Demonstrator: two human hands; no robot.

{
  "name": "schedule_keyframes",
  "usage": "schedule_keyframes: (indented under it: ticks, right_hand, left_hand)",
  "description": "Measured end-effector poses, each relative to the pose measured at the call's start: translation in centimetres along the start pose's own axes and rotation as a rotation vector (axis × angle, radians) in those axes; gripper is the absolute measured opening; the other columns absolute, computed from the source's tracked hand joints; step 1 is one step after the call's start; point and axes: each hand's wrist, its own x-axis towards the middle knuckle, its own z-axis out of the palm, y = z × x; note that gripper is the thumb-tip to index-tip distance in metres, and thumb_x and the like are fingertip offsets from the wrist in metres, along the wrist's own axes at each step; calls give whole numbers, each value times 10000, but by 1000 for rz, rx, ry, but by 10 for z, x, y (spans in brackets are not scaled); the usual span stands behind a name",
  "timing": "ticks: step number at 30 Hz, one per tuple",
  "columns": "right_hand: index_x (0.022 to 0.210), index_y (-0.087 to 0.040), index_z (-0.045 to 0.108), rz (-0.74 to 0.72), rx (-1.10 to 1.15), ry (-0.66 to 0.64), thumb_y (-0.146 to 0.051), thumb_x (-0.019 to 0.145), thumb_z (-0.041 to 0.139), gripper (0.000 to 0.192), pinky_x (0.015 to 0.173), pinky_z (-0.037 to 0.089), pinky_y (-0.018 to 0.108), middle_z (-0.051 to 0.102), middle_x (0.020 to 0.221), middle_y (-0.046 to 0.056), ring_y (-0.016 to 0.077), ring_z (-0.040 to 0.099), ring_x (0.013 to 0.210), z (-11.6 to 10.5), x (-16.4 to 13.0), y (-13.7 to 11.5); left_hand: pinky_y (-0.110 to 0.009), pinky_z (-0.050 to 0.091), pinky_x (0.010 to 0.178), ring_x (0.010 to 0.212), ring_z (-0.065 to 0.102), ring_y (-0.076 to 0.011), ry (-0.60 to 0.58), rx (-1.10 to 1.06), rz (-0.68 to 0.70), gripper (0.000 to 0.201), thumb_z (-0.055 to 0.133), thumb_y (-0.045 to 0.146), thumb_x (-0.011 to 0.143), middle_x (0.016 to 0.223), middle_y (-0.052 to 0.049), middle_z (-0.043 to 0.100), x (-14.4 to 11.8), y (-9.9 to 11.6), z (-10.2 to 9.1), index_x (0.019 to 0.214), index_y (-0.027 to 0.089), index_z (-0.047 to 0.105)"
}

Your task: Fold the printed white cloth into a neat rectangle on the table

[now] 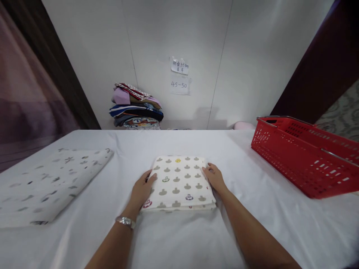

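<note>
A folded white cloth [181, 183] with a grey mushroom-like print and a few coloured motifs lies flat in front of me on the white-covered table. My left hand [142, 189] holds its left edge, thumb on top and the other fingers partly hidden at the side. On the opposite edge, my right hand [215, 177] grips the cloth the same way, its fingertips mostly out of sight. A second folded cloth [53, 183], white with dark leaf-like marks, rests to the left, apart from my hands.
At the right stands a red plastic basket [297, 157] with metal handles. A stack of folded fabrics [136, 108] is at the back left against the white wall. Two paper notes [180, 85] are stuck on that wall. A pink curtain [25, 86] hangs on the left.
</note>
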Motion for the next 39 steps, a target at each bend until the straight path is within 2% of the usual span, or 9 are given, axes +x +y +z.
schedule_keyframes:
  ticks: [4, 9, 14, 21, 25, 28, 33, 36, 39]
  right_hand:
    - [588, -201, 558, 4, -81, 29, -463, 688, 583, 282, 933, 356, 358, 606, 1153, 101, 258, 527, 1086, 7, 24, -3]
    - [536, -205, 541, 51, -83, 90, -425, 686, 541, 266, 852, 412, 342, 663, 1021, 97, 254, 592, 948, 14, 49, -2]
    - [557, -209, 528, 76, -74, 162, -357, 679, 485, 197, 868, 410, 319, 637, 1111, 93, 224, 576, 968, 16, 46, 12]
    - [579, -215, 522, 50, -62, 153, -405, 696, 484, 227, 866, 407, 324, 645, 1085, 84, 217, 577, 942, 16, 41, 19]
    - [595, -212, 531, 24, -52, 140, -423, 713, 487, 246, 858, 405, 307, 643, 1087, 78, 202, 578, 932, 15, 42, 19]
    - [629, -211, 547, 26, -60, 116, -450, 712, 502, 256, 814, 415, 288, 671, 961, 53, 193, 580, 900, 15, 45, 17]
    - [562, -207, 537, 73, -119, 76, -492, 685, 536, 311, 664, 407, 280, 607, 607, 13, 181, 555, 665, 17, 65, 3]
    - [517, -202, 535, 87, -140, 66, -393, 648, 574, 235, 635, 393, 264, 573, 547, 0, 170, 542, 641, 17, 78, -5]
    - [555, -190, 563, 127, -138, 94, -310, 669, 515, 172, 589, 390, 251, 586, 565, 6, 163, 546, 634, 14, 82, -4]
  left_hand:
    - [-310, 449, 880, 1001, 598, -210, -4, -9, 9, 426, 489, 485, 803, 1116, 0, 649, 0, 0, 0, 1160, 272, 582]
    - [-303, 450, 878, 1000, 600, -207, -13, -15, 6, 451, 487, 480, 805, 1120, -15, 648, 0, 0, -1, 1183, 248, 569]
    - [-284, 477, 814, 949, 618, -205, -24, -6, 11, 435, 486, 486, 801, 1069, -7, 668, -2, 3, -2, 1151, 253, 592]
    - [-252, 503, 677, 835, 642, -193, -25, -37, -10, 445, 453, 529, 810, 990, 0, 690, -3, 5, -2, 1128, 256, 603]
    - [-267, 501, 703, 848, 641, -200, -23, -4, 0, 444, 452, 530, 809, 995, 1, 688, -1, 3, 0, 1129, 262, 602]
    - [-282, 490, 761, 901, 630, -211, -1, 24, 23, 430, 465, 514, 806, 1011, 0, 685, 0, 2, 0, 1121, 262, 613]
    - [-290, 478, 789, 922, 622, -210, -4, 45, 24, 422, 445, 515, 819, 1028, 2, 679, -1, 3, 0, 1119, 268, 611]
    - [-289, 478, 785, 902, 626, -208, -7, 31, 30, 439, 447, 522, 816, 1010, -9, 683, -1, 1, 1, 1121, 251, 610]
    - [-293, 478, 780, 893, 627, -208, -4, 16, 29, 423, 469, 499, 807, 1021, -11, 682, 0, 0, 2, 1118, 251, 612]
